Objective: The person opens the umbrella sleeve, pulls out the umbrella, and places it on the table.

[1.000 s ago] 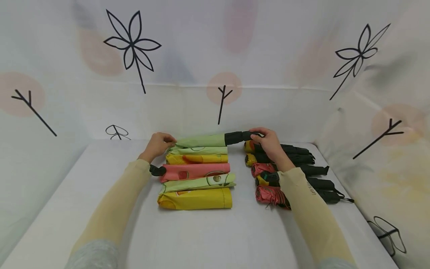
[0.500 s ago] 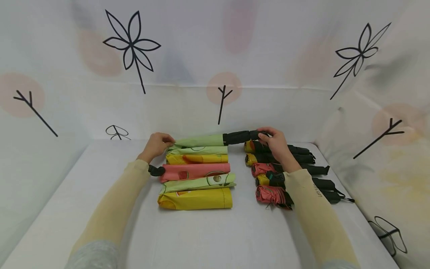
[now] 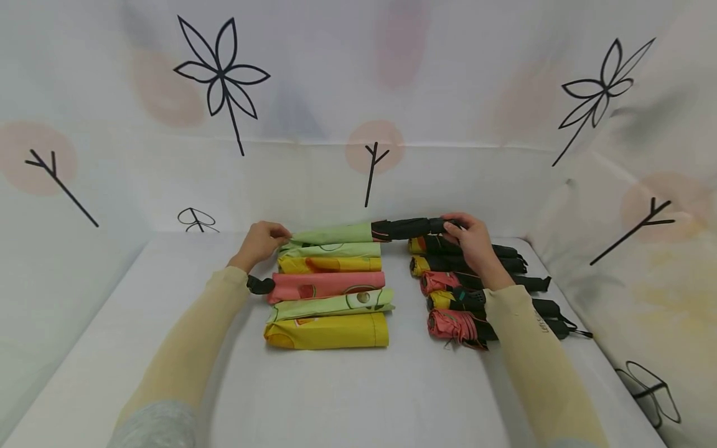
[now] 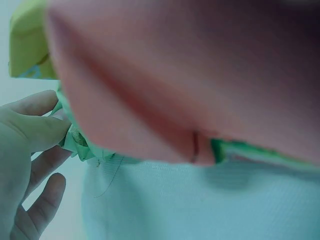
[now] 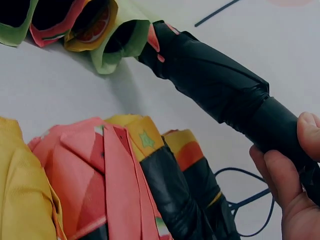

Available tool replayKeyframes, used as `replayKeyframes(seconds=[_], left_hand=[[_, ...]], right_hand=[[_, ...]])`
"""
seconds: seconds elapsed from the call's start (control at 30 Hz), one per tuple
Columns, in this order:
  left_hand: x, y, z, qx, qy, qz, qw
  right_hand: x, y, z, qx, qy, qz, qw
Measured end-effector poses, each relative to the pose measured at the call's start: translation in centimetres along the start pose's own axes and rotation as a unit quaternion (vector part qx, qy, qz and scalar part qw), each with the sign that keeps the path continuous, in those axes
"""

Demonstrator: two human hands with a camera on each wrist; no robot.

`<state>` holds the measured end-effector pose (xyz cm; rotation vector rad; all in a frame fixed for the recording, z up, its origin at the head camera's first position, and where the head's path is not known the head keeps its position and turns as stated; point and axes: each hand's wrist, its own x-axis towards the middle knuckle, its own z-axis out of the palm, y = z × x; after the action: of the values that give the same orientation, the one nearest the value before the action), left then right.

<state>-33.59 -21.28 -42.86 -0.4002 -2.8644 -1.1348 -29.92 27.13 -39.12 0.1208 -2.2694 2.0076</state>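
At the far side of the table, my left hand [image 3: 261, 245] pinches the left end of a light green umbrella sleeve [image 3: 336, 234]. A folded black umbrella [image 3: 400, 229] sticks out of that sleeve's right end. Its handle is gripped by my right hand [image 3: 472, 245]. In the right wrist view, the umbrella [image 5: 215, 75] slants out of the sleeve's open mouth [image 5: 132, 42], with pink patches showing near it. Green fabric [image 4: 76, 142] bunches at the left fingertips [image 4: 50, 132] in the left wrist view, partly hidden by a large pink sleeve [image 4: 130, 100].
Nearer me lie more sleeves: a green one [image 3: 330, 251], a pink one [image 3: 330, 284] with a black handle [image 3: 261, 285] at its left end, and a yellow one [image 3: 327, 331]. Several folded umbrellas, including a pink and black one [image 3: 455, 325], lie under and beside the right forearm.
My right hand has moved to the right, drawing more of the black umbrella out of the green sleeve. The left hand has stayed at the sleeve's end.
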Motion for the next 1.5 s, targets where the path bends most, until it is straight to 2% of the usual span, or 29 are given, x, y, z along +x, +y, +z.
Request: replayKeyframes(seconds=[0.4, 0.87, 1.17, 1.5], left_hand=[[-0.4, 0.1, -0.1, -0.003, -0.004, -0.012, 0.9999], [0.1, -0.1, -0.2, 0.0, -0.002, -0.004, 1.0], [-0.2, 0.3, -0.3, -0.003, 0.007, 0.001, 1.0], [-0.2, 0.2, -0.4, -0.002, 0.015, 0.004, 0.9999]], right_hand=[[-0.2, -0.1, -1.3, 0.029, 0.014, -0.005, 0.9994], [-0.7, -0.1, -3.0, 0.085, 0.03, -0.01, 0.9959], [-1.1, -0.3, -4.1, 0.145, 0.044, 0.01, 0.9884], [-1.5, 0.0, -5.4, 0.191, 0.055, 0.009, 0.9799]])
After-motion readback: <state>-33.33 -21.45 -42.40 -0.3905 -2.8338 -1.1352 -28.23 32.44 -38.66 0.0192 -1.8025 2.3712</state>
